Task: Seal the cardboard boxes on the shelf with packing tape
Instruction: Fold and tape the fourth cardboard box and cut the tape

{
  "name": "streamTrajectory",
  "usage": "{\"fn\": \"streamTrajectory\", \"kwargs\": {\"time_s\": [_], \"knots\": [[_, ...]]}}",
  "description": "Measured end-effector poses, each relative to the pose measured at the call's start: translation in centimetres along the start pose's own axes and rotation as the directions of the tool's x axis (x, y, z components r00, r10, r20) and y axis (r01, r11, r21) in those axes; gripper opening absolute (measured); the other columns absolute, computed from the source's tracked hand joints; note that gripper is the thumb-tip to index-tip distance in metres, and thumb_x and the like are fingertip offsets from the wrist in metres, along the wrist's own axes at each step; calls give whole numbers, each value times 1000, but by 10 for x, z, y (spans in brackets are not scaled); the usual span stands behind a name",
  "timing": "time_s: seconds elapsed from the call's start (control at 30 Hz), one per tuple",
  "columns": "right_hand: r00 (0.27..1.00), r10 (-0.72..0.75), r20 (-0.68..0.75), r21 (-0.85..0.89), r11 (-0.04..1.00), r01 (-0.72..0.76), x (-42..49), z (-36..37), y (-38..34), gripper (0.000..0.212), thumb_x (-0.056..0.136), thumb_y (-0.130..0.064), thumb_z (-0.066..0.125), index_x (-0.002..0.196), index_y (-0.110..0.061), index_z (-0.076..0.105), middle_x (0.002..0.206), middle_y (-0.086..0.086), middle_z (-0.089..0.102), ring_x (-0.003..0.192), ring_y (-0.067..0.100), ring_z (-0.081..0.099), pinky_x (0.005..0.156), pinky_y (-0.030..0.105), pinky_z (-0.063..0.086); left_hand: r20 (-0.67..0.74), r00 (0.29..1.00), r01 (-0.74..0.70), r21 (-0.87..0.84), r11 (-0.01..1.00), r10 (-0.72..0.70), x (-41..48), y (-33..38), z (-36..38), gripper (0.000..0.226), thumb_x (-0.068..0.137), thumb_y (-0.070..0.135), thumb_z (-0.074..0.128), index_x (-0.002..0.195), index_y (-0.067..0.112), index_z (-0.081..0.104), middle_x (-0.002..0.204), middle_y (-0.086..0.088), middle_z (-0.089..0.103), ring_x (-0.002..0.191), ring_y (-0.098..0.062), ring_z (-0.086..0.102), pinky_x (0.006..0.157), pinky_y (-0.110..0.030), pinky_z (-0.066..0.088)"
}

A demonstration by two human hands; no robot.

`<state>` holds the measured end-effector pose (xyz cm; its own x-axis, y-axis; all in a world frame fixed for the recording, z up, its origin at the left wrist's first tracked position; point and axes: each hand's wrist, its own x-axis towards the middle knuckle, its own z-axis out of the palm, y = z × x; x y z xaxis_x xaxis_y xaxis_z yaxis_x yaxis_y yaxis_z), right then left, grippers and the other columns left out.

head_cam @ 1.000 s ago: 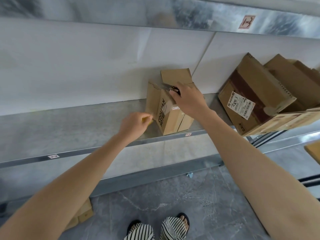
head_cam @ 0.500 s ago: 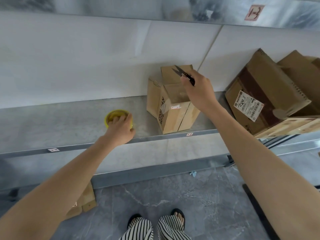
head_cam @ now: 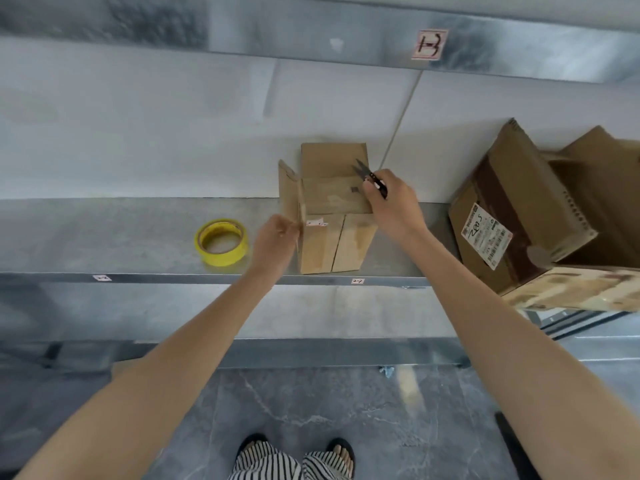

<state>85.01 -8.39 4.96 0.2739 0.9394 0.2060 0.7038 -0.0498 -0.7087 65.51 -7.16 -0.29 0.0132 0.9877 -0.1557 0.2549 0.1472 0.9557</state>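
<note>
A small cardboard box [head_cam: 332, 244] stands on the metal shelf [head_cam: 138, 237] with its back and left flaps up. My left hand [head_cam: 277, 239] pinches the box's left front edge, fingers curled. My right hand [head_cam: 393, 206] rests against the box's right top corner and grips small black snips [head_cam: 369, 174], blades pointing up-left over the box. A yellow roll of packing tape [head_cam: 221, 241] lies flat on the shelf, left of my left hand and apart from it.
Larger cardboard boxes [head_cam: 519, 209] lean at the right end of the shelf, one with a white shipping label. The shelf's front lip [head_cam: 207, 279] carries small tags. An upper shelf beam [head_cam: 311, 32] runs overhead. Grey floor and my sandalled feet lie below.
My left hand has let go of the tape roll on the shelf and moved right to the box's left edge. My right hand with the snips has come down to the box's right corner.
</note>
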Motion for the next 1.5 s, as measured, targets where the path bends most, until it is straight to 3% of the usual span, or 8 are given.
{"fn": "streamTrajectory", "kwargs": {"time_s": [0.2, 0.47, 0.73, 0.93, 1.03, 1.27, 1.4, 1.5], "knots": [[951, 305, 43, 357, 885, -300, -6, 2, 34, 20, 100, -29, 39, 111, -16, 50, 78, -4, 50, 64, 12, 48, 56, 28, 45, -140, 989, -45, 21, 999, 48, -12, -26, 15, 22, 89, 5, 44, 83, 25, 50, 84, 5, 62, 85, -18, 61, 68, -18, 41], [898, 396, 192, -153, 916, -372, -21, 43, 84, 29, 99, -31, 38, 111, -6, 47, 103, 15, 62, 94, 33, 58, 74, 35, 43, -207, 975, -98, -74, 993, 81, -17, -4, 12, 20, 99, 17, 37, 110, 18, 53, 110, -1, 58, 97, -15, 60, 90, -34, 45], [924, 313, 221, -477, 861, -178, -23, 60, 89, 36, 98, -28, 34, 122, -11, 55, 126, 14, 46, 119, 33, 39, 92, 41, 35, -206, 973, -109, -15, 994, 104, -20, 2, 3, 31, 101, 23, 36, 126, 15, 52, 106, 8, 56, 110, -18, 56, 101, -43, 42], [976, 218, -23, 313, 928, -200, -3, 23, 44, 39, 100, -19, 30, 133, -14, 51, 131, 5, 55, 121, 22, 50, 102, 28, 38, -218, 949, -241, -47, 969, 226, -11, 36, 15, 25, 99, 32, 37, 117, 33, 54, 116, 26, 55, 113, 3, 48, 97, -11, 36], [992, 109, 59, 455, 882, -124, 3, 22, 14, 47, 100, -36, 34, 144, -19, 38, 146, 1, 42, 134, 15, 37, 110, 23, 25, -168, 931, -323, 38, 946, 324, -2, 48, 35, 35, 102, 29, 34, 127, 15, 53, 128, 9, 53, 126, -12, 43, 104, -29, 37], [990, -132, 39, 123, 984, 126, 8, 31, 18, 43, 103, -32, 30, 135, -9, 47, 137, 9, 48, 127, 21, 42, 92, 12, 22, -277, 841, -383, 301, 873, 464, 12, 33, 53, 40, 101, 21, 32, 116, 3, 65, 133, -9, 56, 126, -19, 48, 98, -9, 28], [975, -210, -67, 93, 972, 216, 1, 29, 18, 34, 103, -28, 28, 94, -12, 56, 99, 7, 57, 92, 24, 54, 77, 31, 38, -257, 775, -430, 455, 780, 577, 7, 33, 51, 43, 99, 17, 31, 112, -2, 67, 127, -18, 60, 126, -23, 51, 101, -22, 34], [979, -202, 6, 27, 979, 202, 1, 25, 17, 51, 99, -44, 25, 109, -7, 59, 110, 11, 58, 102, 28, 54, 82, 33, 39, -188, 761, -447, 543, 711, 621, 5, 33, 46, 39, 98, 17, 36, 110, -2, 67, 129, -21, 58, 124, -27, 53, 95, -32, 42]]}}
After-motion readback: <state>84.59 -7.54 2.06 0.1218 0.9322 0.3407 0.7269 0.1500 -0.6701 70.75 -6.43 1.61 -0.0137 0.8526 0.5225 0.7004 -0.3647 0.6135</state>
